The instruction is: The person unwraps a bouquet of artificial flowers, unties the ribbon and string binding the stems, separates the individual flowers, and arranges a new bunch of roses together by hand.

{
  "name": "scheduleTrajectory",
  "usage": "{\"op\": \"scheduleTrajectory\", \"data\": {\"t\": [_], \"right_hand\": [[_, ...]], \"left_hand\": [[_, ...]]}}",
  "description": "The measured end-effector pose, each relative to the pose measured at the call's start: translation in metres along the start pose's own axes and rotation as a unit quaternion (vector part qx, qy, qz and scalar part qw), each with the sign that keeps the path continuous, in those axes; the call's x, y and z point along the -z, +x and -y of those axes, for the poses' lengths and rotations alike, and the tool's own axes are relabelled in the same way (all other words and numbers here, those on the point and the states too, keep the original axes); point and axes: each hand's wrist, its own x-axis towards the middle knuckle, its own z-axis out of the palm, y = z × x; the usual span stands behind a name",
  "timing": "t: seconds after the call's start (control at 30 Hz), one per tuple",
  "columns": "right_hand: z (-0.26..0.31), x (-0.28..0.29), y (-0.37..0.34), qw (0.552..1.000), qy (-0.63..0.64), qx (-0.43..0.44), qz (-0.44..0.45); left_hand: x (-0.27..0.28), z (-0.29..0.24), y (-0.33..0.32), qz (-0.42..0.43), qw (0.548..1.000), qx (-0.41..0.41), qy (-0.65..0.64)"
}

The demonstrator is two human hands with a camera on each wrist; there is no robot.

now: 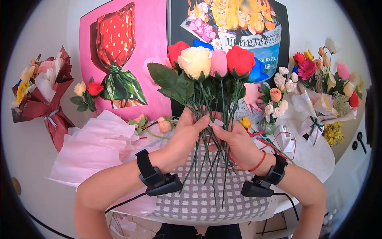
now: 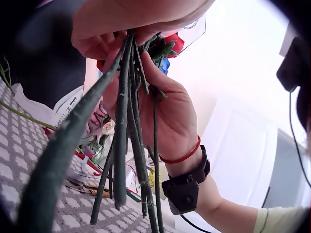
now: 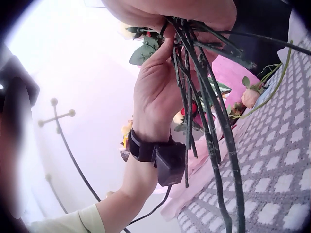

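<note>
A bunch of artificial roses stands upright between my hands in the head view, with a cream rose (image 1: 195,61) in front. Beside it are a pink rose (image 1: 218,63), a red rose (image 1: 240,60) and a blue rose (image 1: 258,71); another red rose (image 1: 177,51) is behind. My left hand (image 1: 186,129) grips the stems from the left, just under the leaves (image 1: 175,83). From the other side, my right hand (image 1: 238,144) holds them too, its thumb across the front. Below both hands the green stems (image 2: 122,145) fan out and cross, their cut ends hanging over the checked cloth (image 1: 246,201).
Pink wrapping paper (image 1: 95,147) lies on the left of the table, near loose peach roses (image 1: 164,125). A wrapped bouquet (image 1: 51,103) is at far left, another (image 1: 318,107) at right. A glass vase (image 1: 267,126) and a white box (image 1: 285,137) stand on the right.
</note>
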Motion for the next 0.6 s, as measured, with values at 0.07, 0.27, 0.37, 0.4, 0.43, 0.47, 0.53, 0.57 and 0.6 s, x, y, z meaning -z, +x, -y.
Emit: {"op": "scheduleTrajectory", "data": {"t": [0.07, 0.27, 0.37, 0.4, 0.43, 0.47, 0.53, 0.57, 0.6], "right_hand": [[0.000, -0.002, 0.004, 1.000, 0.000, 0.012, -0.008], [0.013, -0.005, 0.026, 0.989, -0.071, 0.126, -0.008], [0.018, -0.007, 0.030, 0.983, -0.093, 0.154, -0.021], [0.021, -0.006, 0.029, 0.983, -0.093, 0.155, -0.022], [0.026, -0.004, 0.028, 0.985, -0.114, 0.131, -0.002], [0.030, -0.003, 0.028, 0.985, -0.134, 0.106, 0.019], [0.041, -0.003, 0.024, 0.984, -0.161, 0.077, 0.029], [0.043, -0.003, 0.023, 0.980, -0.190, 0.050, 0.040], [0.043, -0.001, 0.024, 0.980, -0.189, 0.047, 0.040]], "left_hand": [[0.004, -0.002, 0.002, 0.030, 0.999, -0.042, 0.003], [-0.004, -0.011, 0.022, 0.031, 0.988, -0.153, 0.006], [-0.005, -0.015, 0.024, 0.025, 0.987, -0.130, 0.086], [-0.006, -0.016, 0.023, -0.010, 0.984, -0.112, 0.137], [-0.007, -0.016, 0.022, -0.010, 0.984, -0.112, 0.136], [-0.008, -0.016, 0.021, -0.014, 0.986, -0.102, 0.129], [-0.008, -0.016, 0.017, -0.019, 0.989, -0.087, 0.121], [-0.009, -0.019, 0.013, -0.006, 0.992, -0.064, 0.104], [-0.008, -0.020, 0.010, 0.008, 0.995, -0.041, 0.087]]}}
